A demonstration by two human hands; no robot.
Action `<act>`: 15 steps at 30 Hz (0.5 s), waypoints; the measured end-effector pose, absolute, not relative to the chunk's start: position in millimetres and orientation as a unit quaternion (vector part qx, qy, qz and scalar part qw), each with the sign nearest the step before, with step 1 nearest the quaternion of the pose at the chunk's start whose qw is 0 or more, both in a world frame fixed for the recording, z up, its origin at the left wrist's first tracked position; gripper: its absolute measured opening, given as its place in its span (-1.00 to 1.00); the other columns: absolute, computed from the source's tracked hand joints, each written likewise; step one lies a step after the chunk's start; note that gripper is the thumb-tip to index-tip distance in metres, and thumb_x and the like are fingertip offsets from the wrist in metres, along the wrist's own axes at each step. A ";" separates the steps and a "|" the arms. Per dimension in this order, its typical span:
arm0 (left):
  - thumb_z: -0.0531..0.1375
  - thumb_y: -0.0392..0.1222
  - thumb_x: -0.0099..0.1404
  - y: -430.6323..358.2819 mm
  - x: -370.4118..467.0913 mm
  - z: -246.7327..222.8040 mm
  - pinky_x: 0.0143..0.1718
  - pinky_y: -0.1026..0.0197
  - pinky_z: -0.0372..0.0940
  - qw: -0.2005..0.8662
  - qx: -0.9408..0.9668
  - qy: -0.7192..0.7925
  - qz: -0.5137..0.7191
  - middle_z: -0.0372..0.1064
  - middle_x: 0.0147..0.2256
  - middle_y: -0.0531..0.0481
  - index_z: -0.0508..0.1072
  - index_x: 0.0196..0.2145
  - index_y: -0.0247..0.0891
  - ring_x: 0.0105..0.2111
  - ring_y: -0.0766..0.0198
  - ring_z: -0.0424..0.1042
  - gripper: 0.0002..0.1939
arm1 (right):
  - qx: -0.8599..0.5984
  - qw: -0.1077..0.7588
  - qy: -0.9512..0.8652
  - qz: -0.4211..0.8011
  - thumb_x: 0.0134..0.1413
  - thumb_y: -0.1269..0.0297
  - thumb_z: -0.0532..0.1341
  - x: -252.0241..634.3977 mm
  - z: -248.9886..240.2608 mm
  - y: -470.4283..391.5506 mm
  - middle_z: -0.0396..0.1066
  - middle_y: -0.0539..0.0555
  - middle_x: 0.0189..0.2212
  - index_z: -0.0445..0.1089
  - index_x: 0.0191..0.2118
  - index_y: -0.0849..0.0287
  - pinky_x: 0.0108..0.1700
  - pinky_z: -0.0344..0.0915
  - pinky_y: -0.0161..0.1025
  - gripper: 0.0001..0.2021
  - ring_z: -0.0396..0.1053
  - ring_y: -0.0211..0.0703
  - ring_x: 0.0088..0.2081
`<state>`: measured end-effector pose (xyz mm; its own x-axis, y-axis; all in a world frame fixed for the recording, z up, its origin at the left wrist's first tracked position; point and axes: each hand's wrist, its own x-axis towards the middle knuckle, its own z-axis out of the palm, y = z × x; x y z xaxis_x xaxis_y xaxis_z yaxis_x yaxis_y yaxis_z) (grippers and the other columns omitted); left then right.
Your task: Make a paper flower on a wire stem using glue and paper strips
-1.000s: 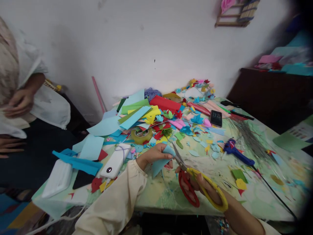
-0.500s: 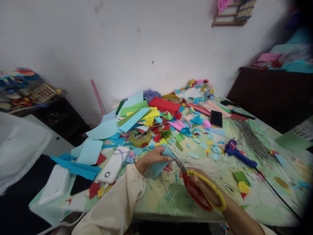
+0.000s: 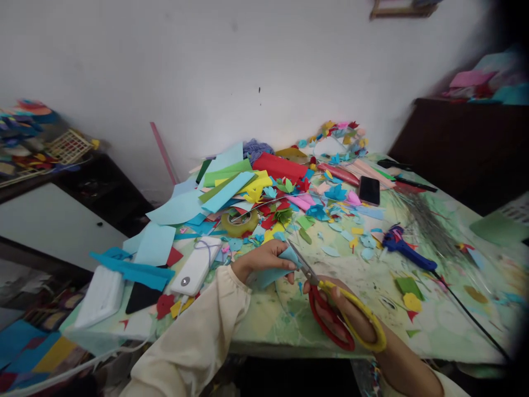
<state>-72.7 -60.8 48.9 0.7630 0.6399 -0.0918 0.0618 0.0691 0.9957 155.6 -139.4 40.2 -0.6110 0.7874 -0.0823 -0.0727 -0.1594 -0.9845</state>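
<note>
My left hand (image 3: 264, 260), coming out of a cream sleeve, pinches a folded piece of light blue paper (image 3: 268, 277) near the table's front. My right hand (image 3: 345, 309) is wrapped round scissors (image 3: 367, 325) with one yellow and one red handle loop. Their metal blades point up and left, parted a little, at the right edge of the blue paper. Both hands are close together above the green and white tablecloth (image 3: 285, 331).
Beyond the hands lie a roll of tape (image 3: 239, 223), coloured paper sheets and cut pieces. A white power bank (image 3: 196, 266) is at the left; a blue glue gun (image 3: 409, 255), black phone (image 3: 369, 191) and thin wires (image 3: 438, 223) are at the right.
The view has shifted, and the white bag at the far left has left the frame. The blue paper is tilted differently in my left hand, and the scissor blades are further apart.
</note>
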 end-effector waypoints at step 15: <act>0.21 -0.24 0.16 -72.2 -52.4 50.8 0.01 0.03 0.15 0.026 0.823 0.219 0.523 0.38 -0.05 -0.02 0.56 -0.39 -0.01 0.04 0.18 0.22 -0.86 | -0.379 0.442 -0.439 0.684 -0.13 -0.05 0.24 115.8 51.0 -86.3 0.22 -0.12 -0.72 0.30 -0.32 0.19 -0.80 -0.01 -0.43 -0.61 0.04 -0.43 -0.80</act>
